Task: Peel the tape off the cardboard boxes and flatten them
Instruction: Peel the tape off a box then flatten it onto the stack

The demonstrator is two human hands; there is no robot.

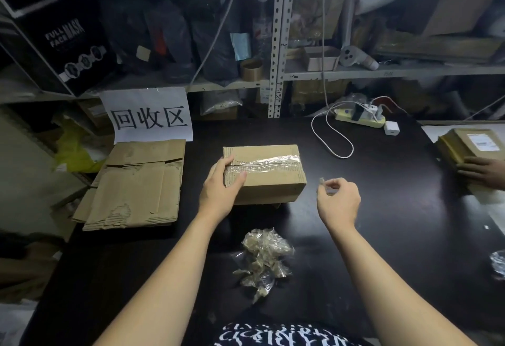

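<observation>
A closed cardboard box stands in the middle of the black table, with a strip of clear tape running across its top. My left hand grips the box's near left corner, thumb on top by the tape. My right hand hovers to the right of the box and pinches a small scrap of tape between thumb and fingers. A crumpled heap of peeled tape lies on the table close to me.
Flattened cardboard is stacked at the left under a paper sign. Another person's hand rests on a box at the right edge. A power strip with a white cable lies behind. Cluttered shelves stand behind the table.
</observation>
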